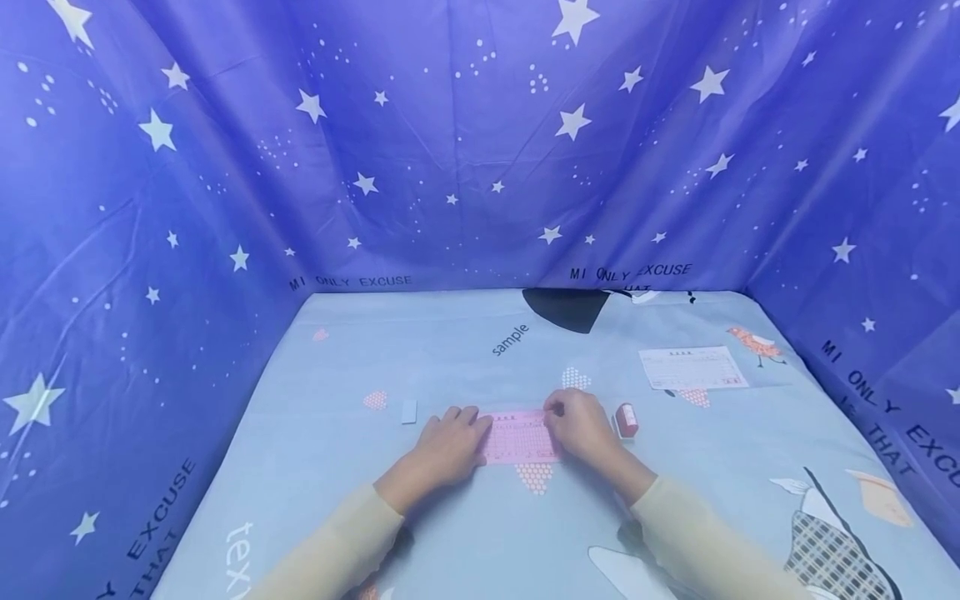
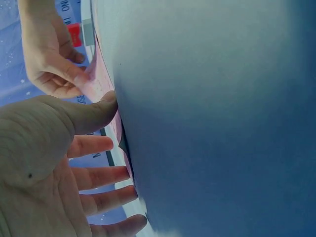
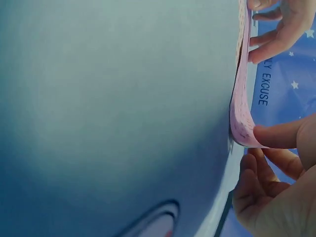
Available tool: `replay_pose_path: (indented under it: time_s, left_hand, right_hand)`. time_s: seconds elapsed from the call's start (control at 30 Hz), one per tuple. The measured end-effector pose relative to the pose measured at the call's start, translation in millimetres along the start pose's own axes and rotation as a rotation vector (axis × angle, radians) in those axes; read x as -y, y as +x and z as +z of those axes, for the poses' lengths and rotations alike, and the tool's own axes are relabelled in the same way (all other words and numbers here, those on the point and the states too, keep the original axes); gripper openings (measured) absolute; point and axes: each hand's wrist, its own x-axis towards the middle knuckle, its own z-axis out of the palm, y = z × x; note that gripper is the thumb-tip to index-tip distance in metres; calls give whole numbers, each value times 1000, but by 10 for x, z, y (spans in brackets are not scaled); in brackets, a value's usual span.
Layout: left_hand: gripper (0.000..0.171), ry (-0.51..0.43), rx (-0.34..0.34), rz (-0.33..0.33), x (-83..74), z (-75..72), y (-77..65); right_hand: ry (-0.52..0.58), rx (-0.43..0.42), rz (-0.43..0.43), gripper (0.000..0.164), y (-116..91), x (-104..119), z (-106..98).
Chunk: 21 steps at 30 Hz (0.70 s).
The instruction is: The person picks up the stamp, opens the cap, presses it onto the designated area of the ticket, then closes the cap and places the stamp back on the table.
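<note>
A pink printed paper form (image 1: pixel 519 440) lies on the light blue cloth between the two hands. My left hand (image 1: pixel 448 447) rests on its left end, thumb and fingers extended; in the left wrist view the thumb (image 2: pixel 96 114) presses the paper near its edge. With thumb and fingertips my right hand (image 1: pixel 588 427) pinches the right end. That end curls up off the cloth in the right wrist view, where the pink form (image 3: pixel 241 118) bends toward the right thumb. Just right of the right hand sits a small red block (image 1: pixel 626 420) with a white label.
A white printed form (image 1: pixel 693 367) lies farther back on the right. Left of the left hand is a small pale blue rectangular piece (image 1: pixel 408 412). The patterned light blue cloth (image 1: pixel 315 450) covers the surface, with blue star-print curtains (image 1: pixel 450 150) around its back and sides.
</note>
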Motion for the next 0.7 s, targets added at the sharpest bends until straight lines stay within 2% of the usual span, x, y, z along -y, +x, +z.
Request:
replay_pose_path:
  time_s: [0.17,0.33,0.43,0.6,0.7]
  left_hand:
    - [62,-8,10,-5,17,-4,-5]
    - [64,-7,19,-9,13,-13,-3]
    - [66,0,24,-11,8,-22,2]
    - [66,2,27,-11,8,-20,2]
    - [66,-4,29,-15,9,-12,-2]
  right_hand:
    - [77,41,98,10,29,-43,20]
    - [88,41,114,8,16,-26,-4]
    - [53,16,74,8,-11,-2,-11]
    - [-60,-70,-72,15,-69,72,-26]
    - [-70,-55,-80,17,-92,105,-17]
